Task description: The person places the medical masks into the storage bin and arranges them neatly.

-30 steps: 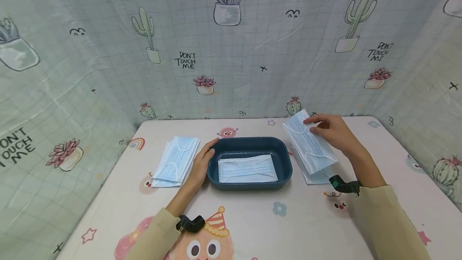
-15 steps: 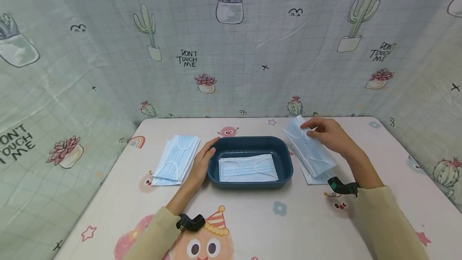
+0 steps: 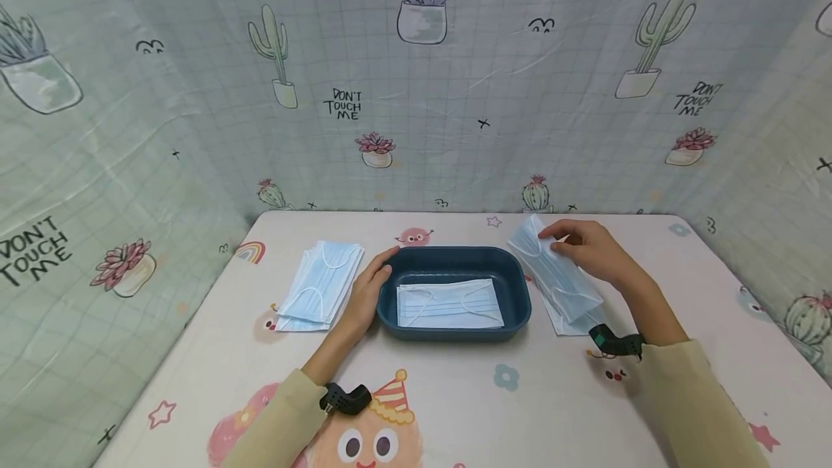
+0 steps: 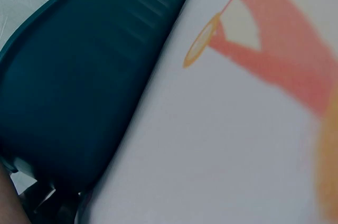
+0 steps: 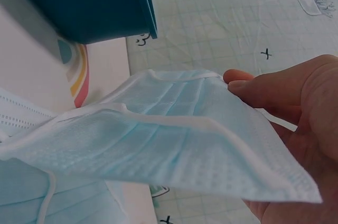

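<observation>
In the head view, my right hand [image 3: 588, 248] pinches the far long edge of a light blue face mask [image 3: 562, 276] between thumb and fingers. The right wrist view shows this mask [image 5: 174, 134] raised, its white ear loops across the top. Beneath it, more masks [image 5: 68, 192] lie on the table. My left hand [image 3: 364, 295] rests along the left side of a dark blue rectangular box [image 3: 455, 334], its fingers straight and fingertips at the far left corner of the rim. Inside the box lies a flat stack of masks [image 3: 448, 305], mostly against the near side.
Another small pile of masks [image 3: 321, 287] lies left of the box, beside my left forearm. The white table [image 3: 481, 417] is printed with cartoon figures. A patterned cloth [image 3: 455, 92] hangs behind the table and along both sides.
The lifted mask has come down slightly and lies closer over its pile, with my right hand still pinching it. My left hand and the box stay in place.
</observation>
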### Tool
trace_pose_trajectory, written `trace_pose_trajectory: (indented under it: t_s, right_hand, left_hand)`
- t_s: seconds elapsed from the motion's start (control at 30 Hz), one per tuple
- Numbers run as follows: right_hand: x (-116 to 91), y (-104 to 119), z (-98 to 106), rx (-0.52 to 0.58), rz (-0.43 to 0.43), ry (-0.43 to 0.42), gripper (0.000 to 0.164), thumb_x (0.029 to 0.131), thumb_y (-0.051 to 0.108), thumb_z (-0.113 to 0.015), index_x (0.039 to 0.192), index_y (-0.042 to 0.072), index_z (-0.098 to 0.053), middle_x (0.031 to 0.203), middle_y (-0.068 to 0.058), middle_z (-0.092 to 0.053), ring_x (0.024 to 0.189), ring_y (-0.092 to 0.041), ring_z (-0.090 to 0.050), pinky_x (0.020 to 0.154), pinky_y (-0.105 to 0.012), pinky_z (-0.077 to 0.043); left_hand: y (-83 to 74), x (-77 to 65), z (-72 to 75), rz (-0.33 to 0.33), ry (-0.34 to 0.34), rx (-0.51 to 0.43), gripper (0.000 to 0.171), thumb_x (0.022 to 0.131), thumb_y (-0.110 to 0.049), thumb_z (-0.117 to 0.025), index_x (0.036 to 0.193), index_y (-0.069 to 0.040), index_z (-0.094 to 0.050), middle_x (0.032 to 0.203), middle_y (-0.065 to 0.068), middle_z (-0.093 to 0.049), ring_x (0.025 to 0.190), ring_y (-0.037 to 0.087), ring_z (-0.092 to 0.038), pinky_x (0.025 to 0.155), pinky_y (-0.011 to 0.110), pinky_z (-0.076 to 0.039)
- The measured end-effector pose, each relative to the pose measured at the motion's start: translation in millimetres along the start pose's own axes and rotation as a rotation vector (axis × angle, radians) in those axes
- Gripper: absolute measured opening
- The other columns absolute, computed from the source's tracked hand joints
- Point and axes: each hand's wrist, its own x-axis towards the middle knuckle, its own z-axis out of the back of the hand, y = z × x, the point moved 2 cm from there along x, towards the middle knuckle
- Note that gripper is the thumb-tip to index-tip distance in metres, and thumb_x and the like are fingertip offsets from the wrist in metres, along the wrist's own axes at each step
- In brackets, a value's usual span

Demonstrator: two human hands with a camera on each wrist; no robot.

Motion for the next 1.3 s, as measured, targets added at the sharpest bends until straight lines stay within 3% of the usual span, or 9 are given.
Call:
trace_pose_trajectory:
  t_s: [0.27, 0.5, 0.67, 0.8, 1.03, 1.3]
  right_hand:
    - [3.7, -0.9, -3.7, 0.003, 0.020, 0.017, 0.028, 0.101, 0.005, -0.060, 0.128, 0.003, -0.068, 0.124, -0.024, -0.065, 0.091, -0.029, -0.065, 0.076, -0.019, -0.055]
    - [9.2, -8.1, -13.6, -0.024, 0.023, 0.043, 0.027, 0.101, 0.007, -0.061, 0.126, 0.005, -0.070, 0.123, -0.023, -0.068, 0.090, -0.027, -0.065, 0.077, -0.023, -0.056]
    - [12.9, -13.6, -28.6, -0.065, 0.067, 0.090, 0.025, 0.100, 0.004, -0.061, 0.121, 0.006, -0.073, 0.126, -0.021, -0.070, 0.099, -0.030, -0.065, 0.083, -0.030, -0.055]
    - [13.3, -15.3, -37.4, -0.073, 0.087, 0.115, 0.024, 0.099, 0.002, -0.060, 0.119, 0.006, -0.074, 0.128, -0.019, -0.070, 0.109, -0.032, -0.063, 0.091, -0.039, -0.053]
    - [11.0, -20.4, -42.8, -0.072, 0.059, 0.134, 0.026, 0.100, 0.002, -0.057, 0.121, 0.007, -0.073, 0.129, -0.019, -0.069, 0.114, -0.034, -0.061, 0.098, -0.050, -0.053]
    - [10.5, -18.7, -40.7, -0.092, 0.079, 0.117, 0.026, 0.099, 0.002, -0.059, 0.120, 0.006, -0.073, 0.127, -0.020, -0.070, 0.109, -0.033, -0.063, 0.093, -0.044, -0.053]
  left_hand:
    - [1.1, -1.3, 4.0, 0.005, 0.020, -0.002, 0.045, 0.111, -0.016, -0.038, 0.155, -0.010, -0.046, 0.164, 0.009, -0.043, 0.158, 0.027, -0.030, 0.131, 0.048, -0.018]
    - [28.1, 9.6, 3.6, 0.001, 0.009, 0.001, 0.046, 0.112, -0.019, -0.036, 0.157, -0.013, -0.044, 0.165, 0.007, -0.041, 0.159, 0.026, -0.027, 0.131, 0.048, -0.016]
    - [35.9, 10.3, 3.1, -0.029, -0.010, -0.004, 0.044, 0.111, -0.023, -0.039, 0.154, -0.021, -0.048, 0.162, 0.001, -0.045, 0.157, 0.021, -0.031, 0.131, 0.047, -0.019]
    - [37.1, 10.6, 1.9, -0.051, -0.011, 0.002, 0.043, 0.111, -0.027, -0.041, 0.152, -0.025, -0.050, 0.161, -0.003, -0.047, 0.156, 0.019, -0.033, 0.131, 0.046, -0.020]
    - [34.1, 11.4, -0.8, -0.061, -0.009, 0.015, 0.043, 0.111, -0.028, -0.040, 0.152, -0.025, -0.050, 0.161, -0.003, -0.047, 0.156, 0.020, -0.033, 0.130, 0.048, -0.020]
    - [37.3, 10.2, 0.1, -0.051, -0.013, 0.029, 0.044, 0.110, -0.026, -0.040, 0.153, -0.024, -0.050, 0.161, -0.002, -0.046, 0.157, 0.020, -0.032, 0.130, 0.047, -0.020]
